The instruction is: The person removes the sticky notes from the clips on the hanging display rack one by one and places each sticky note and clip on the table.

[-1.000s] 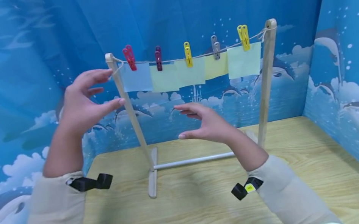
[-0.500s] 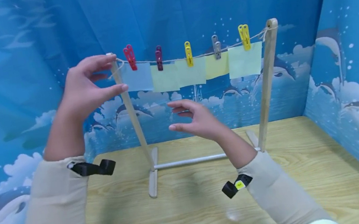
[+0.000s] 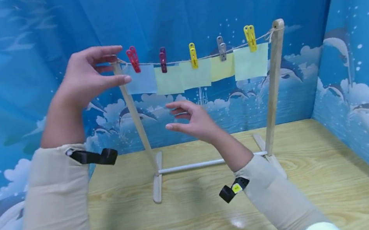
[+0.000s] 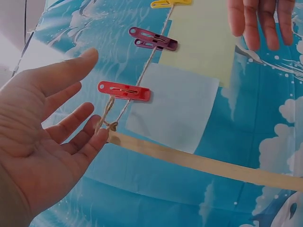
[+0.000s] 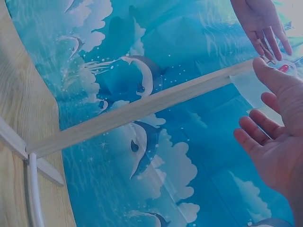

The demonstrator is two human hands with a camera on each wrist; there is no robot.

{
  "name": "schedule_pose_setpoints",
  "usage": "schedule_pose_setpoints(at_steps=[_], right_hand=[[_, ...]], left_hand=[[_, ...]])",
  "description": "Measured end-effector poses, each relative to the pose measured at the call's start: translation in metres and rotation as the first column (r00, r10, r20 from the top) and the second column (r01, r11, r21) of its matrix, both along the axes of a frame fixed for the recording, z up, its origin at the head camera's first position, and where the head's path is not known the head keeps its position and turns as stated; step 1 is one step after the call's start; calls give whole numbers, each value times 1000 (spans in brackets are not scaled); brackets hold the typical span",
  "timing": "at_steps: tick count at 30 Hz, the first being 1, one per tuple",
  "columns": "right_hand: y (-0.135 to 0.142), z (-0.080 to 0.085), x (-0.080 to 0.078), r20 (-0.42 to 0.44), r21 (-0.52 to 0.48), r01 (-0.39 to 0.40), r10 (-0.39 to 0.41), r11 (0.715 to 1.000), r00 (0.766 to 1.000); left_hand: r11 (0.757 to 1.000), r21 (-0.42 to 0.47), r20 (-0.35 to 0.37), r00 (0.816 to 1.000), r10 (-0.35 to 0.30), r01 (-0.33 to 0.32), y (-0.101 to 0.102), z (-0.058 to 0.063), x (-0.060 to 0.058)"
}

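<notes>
left hand (image 3: 85,77) and right hand (image 3: 193,121) are loosely spread, holding nothing, though string (image 4: 146,67) contact is unclear. red peg (image 3: 133,60), near left's three o'clock, seems light, springy; pinch its top.

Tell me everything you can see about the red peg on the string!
The red peg is bright and shiny, and looks like plastic. Its two arms show a metal-looking spring in the middle and a round hole near the handle end. It sits on the string with its handles up, leaning a bit left in the head view. Its lower end overlaps the top of the blue paper, seeming to pinch it. It's near the left wooden post.
</notes>
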State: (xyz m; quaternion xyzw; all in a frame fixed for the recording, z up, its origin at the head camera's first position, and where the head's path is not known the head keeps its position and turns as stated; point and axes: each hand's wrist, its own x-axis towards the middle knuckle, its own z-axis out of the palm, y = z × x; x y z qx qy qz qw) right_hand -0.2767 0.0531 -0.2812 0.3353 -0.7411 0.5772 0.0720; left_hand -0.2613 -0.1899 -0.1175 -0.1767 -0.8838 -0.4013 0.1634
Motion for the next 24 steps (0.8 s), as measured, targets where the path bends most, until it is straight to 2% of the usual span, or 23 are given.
schedule_pose_setpoints(at_steps=[7,13,16,24], right_hand=[[-12,1,-7,47,-61,8,-6,998,999],[-24,1,-12,120,-140,-2,19,990,993],[-30,2,-13,146,-164,-4,28,986,989],[-49,4,-19,197,-228,5,41,974,980]], left_hand=[[1000,-11,34,999,8,-8,3,14,-8],[993,-119,44,999,15,-10,10,25,-18],[989,-146,59,998,23,-14,12,29,-21],[987,-156,108,993,49,-32,11,35,-26]])
